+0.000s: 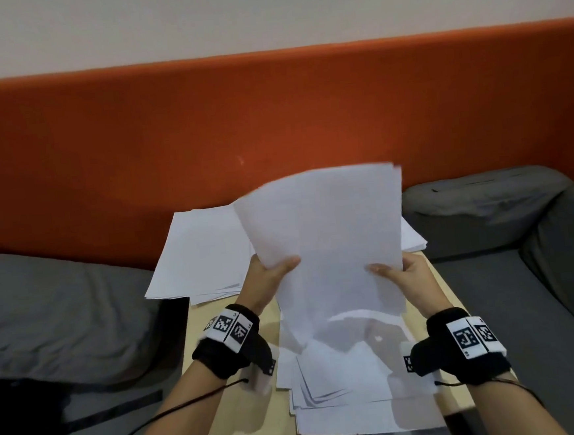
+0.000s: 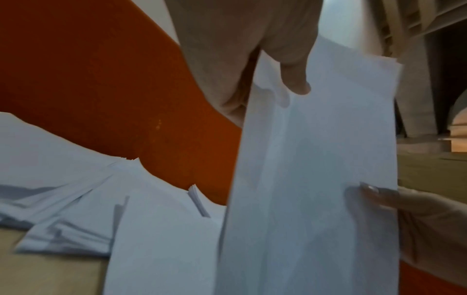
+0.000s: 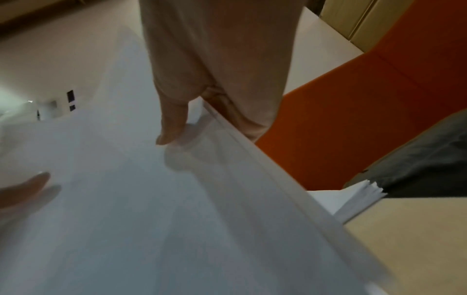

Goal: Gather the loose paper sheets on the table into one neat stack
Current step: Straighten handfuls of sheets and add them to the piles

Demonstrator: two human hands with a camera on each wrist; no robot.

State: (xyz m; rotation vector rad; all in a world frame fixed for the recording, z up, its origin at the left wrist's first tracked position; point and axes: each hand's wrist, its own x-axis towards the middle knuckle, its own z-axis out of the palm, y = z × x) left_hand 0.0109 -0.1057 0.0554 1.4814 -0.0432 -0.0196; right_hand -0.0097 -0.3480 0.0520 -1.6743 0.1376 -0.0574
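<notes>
Held bundle (image 1: 328,241): pinched by left hand (image 1: 270,280) & right hand (image 1: 410,276). Loose sheets (image 1: 199,255) beyond grip, more (image 1: 348,398) below: approx. part-gathered.

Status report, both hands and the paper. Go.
Left hand and right hand grip a raised bundle of sheets by its sides. Loose sheets still scattered on the table. Nothing in the way.
</notes>
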